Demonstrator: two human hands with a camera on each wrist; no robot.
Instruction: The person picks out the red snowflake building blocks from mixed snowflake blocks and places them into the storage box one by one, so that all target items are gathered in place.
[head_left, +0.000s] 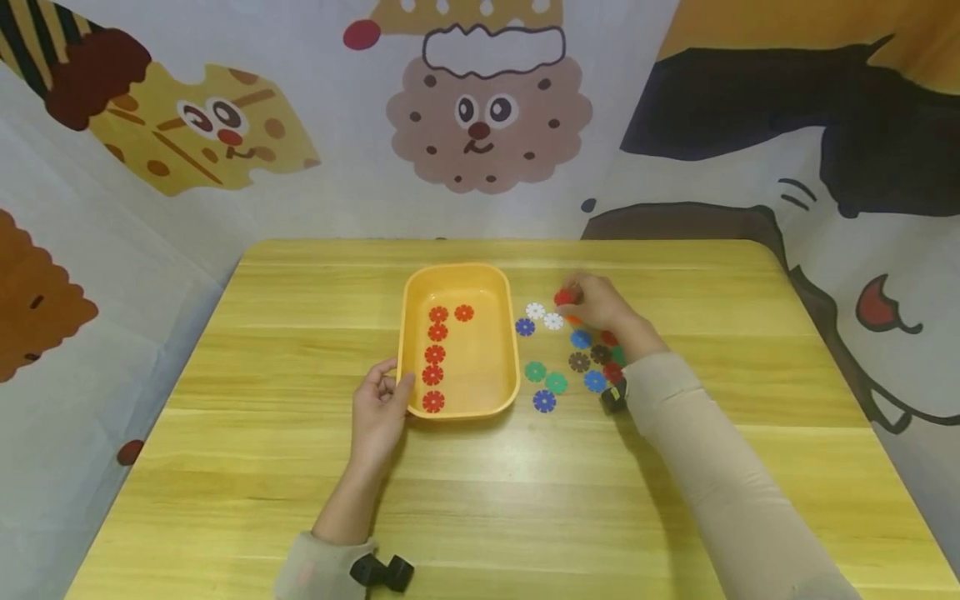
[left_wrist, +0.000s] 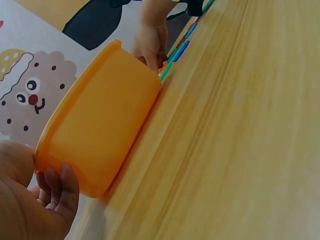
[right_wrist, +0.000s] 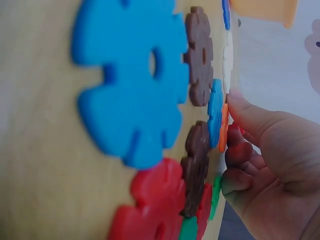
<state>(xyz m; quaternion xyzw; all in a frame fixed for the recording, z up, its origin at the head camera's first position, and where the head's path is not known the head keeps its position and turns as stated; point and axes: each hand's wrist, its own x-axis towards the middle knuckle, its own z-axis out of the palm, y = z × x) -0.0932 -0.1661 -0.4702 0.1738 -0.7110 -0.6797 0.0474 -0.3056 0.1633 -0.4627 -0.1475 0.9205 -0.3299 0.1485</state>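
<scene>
An orange-yellow plastic tray (head_left: 495, 350) stands on the table, and my left hand (head_left: 378, 417) grips its near-left rim, thumb on top and fingers under the edge. Inside it, several red notched plastic discs (head_left: 435, 354) form a column along the left side, with another red disc (head_left: 464, 313) to the right of the top one. Right of the tray, my right hand (head_left: 600, 302) pinches a red notched disc (head_left: 563, 297). An orange disc (right_wrist: 224, 127) lies beneath that hand, partly hidden in the head view.
Around the right hand lie white discs (head_left: 535, 311), blue discs (head_left: 544, 401), green discs (head_left: 557, 383), brown discs (head_left: 579, 362) and red discs (head_left: 612, 372). The wooden table (head_left: 480, 500) meets a cartoon-printed cloth (head_left: 487, 212) at its far edge.
</scene>
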